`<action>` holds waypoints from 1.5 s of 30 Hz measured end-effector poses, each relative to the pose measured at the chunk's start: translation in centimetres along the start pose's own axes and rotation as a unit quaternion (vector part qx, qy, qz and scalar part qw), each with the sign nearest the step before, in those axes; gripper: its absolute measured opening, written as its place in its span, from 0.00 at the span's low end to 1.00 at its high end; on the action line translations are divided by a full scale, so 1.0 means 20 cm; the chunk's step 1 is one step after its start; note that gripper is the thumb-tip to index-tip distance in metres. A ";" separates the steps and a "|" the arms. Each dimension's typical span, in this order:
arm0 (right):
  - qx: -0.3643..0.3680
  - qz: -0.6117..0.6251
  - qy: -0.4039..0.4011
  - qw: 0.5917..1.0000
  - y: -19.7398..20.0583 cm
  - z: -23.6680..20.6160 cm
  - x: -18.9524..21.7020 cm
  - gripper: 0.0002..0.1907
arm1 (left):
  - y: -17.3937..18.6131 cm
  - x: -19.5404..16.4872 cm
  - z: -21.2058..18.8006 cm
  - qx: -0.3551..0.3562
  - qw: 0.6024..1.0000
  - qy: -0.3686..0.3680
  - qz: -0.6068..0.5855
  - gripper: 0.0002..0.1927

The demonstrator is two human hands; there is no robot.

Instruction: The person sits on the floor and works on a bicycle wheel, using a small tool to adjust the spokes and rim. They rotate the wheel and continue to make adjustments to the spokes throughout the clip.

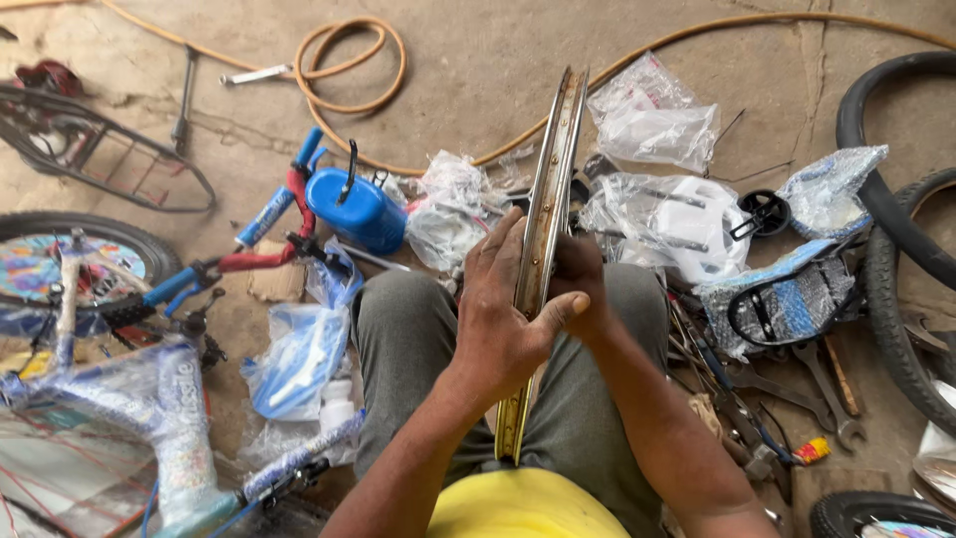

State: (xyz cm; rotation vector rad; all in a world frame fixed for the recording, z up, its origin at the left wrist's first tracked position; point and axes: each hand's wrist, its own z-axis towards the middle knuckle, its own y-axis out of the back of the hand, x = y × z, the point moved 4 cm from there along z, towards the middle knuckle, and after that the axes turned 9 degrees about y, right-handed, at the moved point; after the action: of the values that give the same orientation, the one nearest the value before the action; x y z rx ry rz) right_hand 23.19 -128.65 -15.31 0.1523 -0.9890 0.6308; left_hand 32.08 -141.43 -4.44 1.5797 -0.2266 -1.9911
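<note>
We look down on a person sitting on a concrete floor [478, 70], knees up in grey trousers [398, 339], holding a metal bicycle wheel rim [546, 199] edge-on between their legs. The rim stands nearly upright, its lower end at the person's lap and its upper end leaning slightly away and to the right. Our view shows the left hand [503, 319] wrapped around the near side of the rim, thumb pressed across its face. The right hand [580, 284] grips the rim from the far side, fingers curled behind it; both hands are closed on the rim at about its middle.

To the left lies a blue bicycle frame [149, 399] partly wrapped in plastic, and just beyond the left knee stands a blue canister [357, 211]. Clear plastic bags [652, 120] of parts lie scattered beyond the knees. To the right are a wrapped saddle [787, 304], several wrenches [827, 384] and black tyres [896, 249]. An orange hose [349, 62] loops across the floor at the top.
</note>
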 end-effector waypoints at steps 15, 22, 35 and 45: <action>-0.041 0.164 -0.100 0.981 0.05 0.00 -0.01 0.15 | 0.05 -0.05 0.07 0.038 0.999 0.026 -0.014 0.40; -0.114 -0.041 -0.036 0.992 0.00 -0.06 0.14 0.08 | 0.03 -0.03 0.11 0.075 0.991 0.107 0.014 0.28; 0.038 0.141 -0.204 0.968 -0.06 -0.12 0.02 0.11 | 0.06 -0.01 0.10 0.069 0.986 0.135 -0.066 0.21; 0.058 -0.022 -0.029 0.998 -0.14 -0.13 0.19 0.16 | 0.07 -0.01 0.11 0.074 0.981 0.153 -0.097 0.21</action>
State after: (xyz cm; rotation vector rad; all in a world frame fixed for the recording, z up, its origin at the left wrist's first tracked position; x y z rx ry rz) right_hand 28.07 -128.32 -13.21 0.2950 -1.0026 0.6469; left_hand 30.55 -142.94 -2.99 2.0455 -0.1036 -1.8727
